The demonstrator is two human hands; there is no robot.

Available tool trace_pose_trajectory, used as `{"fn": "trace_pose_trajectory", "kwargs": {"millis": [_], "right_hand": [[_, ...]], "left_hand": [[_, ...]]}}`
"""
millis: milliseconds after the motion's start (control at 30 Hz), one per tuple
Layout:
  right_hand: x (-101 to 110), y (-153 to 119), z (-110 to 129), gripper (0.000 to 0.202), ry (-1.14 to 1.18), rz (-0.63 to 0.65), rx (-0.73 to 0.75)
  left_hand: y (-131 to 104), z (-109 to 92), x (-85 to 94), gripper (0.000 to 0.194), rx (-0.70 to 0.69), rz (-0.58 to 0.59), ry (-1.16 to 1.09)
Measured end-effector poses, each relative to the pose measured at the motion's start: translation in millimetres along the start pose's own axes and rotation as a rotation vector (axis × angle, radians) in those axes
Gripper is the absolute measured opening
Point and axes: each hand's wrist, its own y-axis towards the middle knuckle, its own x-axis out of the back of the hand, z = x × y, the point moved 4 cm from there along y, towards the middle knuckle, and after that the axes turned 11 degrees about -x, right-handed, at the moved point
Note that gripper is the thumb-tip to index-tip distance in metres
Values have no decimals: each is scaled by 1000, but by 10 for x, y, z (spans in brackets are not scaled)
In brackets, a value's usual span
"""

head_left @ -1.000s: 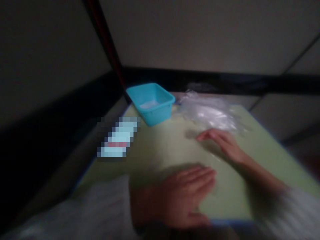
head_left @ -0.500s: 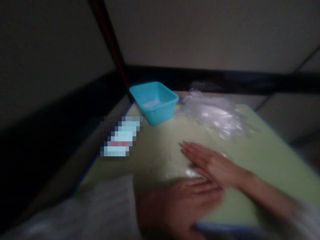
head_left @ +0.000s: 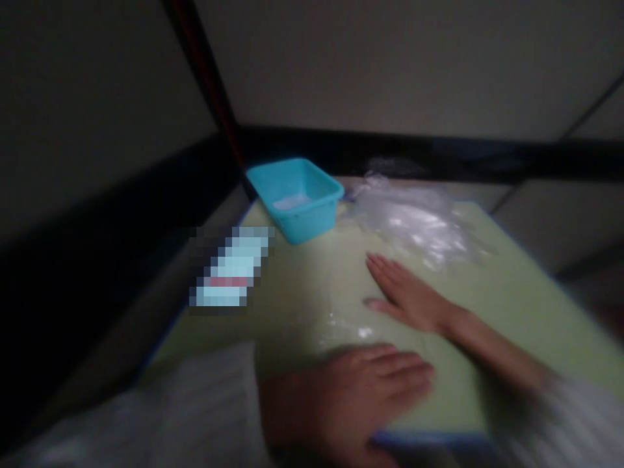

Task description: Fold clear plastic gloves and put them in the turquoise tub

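A clear plastic bag (head_left: 346, 327), its outline hard to make out, lies flat on the yellow-green tabletop (head_left: 507, 286). My left hand (head_left: 351, 393) rests palm down over its near edge, fingers stretched to the right. Farther up the table, my right hand (head_left: 409, 292) is laid out flat, thumb apart from the fingers, and holds nothing. Whether its palm touches the bag's far part, I cannot tell. A heap of clear plastic bags (head_left: 414, 221) lies beyond the right hand.
A turquoise plastic basin (head_left: 312, 224) with something whitish inside stands at the far left corner. Left of centre, a pixelated pale rectangle (head_left: 234, 266) lies along the table's edge. Walls (head_left: 390, 65) with a dark band close off the back and left.
My right hand has slid away from me over the tabletop, and its thumb has spread. The left hand stays nearly in place. The view has shifted slightly.
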Motion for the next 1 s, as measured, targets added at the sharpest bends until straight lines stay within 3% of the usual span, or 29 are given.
{"fn": "trace_pose_trajectory", "kwargs": {"millis": [267, 433, 700, 833, 900, 1000], "right_hand": [[104, 237, -298, 71, 87, 31, -53], [283, 88, -327, 56, 172, -4, -5], [156, -78, -253, 52, 102, -57, 54], [191, -95, -246, 47, 151, -97, 41], [284, -104, -272, 42, 263, -139, -14], [492, -124, -419, 38, 460, -257, -237]], "left_hand": [[4, 7, -11, 69, 2, 45, 7], [4, 2, -8, 68, -13, 21, 33], [6, 11, -32, 70, -30, 11, 67], [0, -2, -45, 64, -35, -3, 105], [3, -31, -22, 61, -37, -1, 129], [22, -81, 57, 63, -52, -8, 164]]}}
